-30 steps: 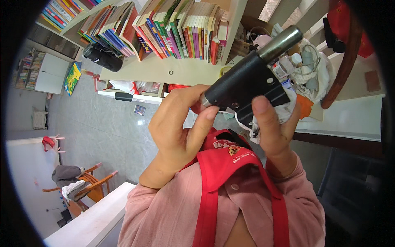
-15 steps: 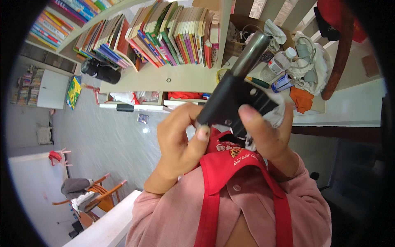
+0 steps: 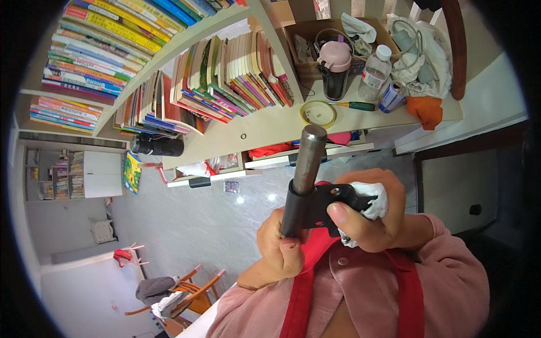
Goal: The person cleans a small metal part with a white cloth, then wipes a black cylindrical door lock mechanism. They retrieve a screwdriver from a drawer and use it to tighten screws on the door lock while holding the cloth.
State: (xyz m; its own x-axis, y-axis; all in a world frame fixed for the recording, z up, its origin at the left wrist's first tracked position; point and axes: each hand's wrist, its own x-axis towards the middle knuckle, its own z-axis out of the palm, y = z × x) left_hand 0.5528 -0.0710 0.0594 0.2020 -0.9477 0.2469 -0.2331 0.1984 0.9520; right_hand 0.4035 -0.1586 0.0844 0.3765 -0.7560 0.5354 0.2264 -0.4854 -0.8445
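1. One shelf [image 3: 270, 130], front edge ahead.
2. Left hand [image 3: 276, 248] and right hand [image 3: 375, 231], both pinching the black bracket [image 3: 320, 207], midair before that edge.
3. Steel rod [image 3: 309, 160] — if loose, tipping could shed it.
4. White cloth [image 3: 378, 207] — slipping, could loosen the right pinch.

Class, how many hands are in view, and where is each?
2: the left hand at the lower end of the black part, and the right hand gripping its right side along with white crumpled material. No other hand shows.
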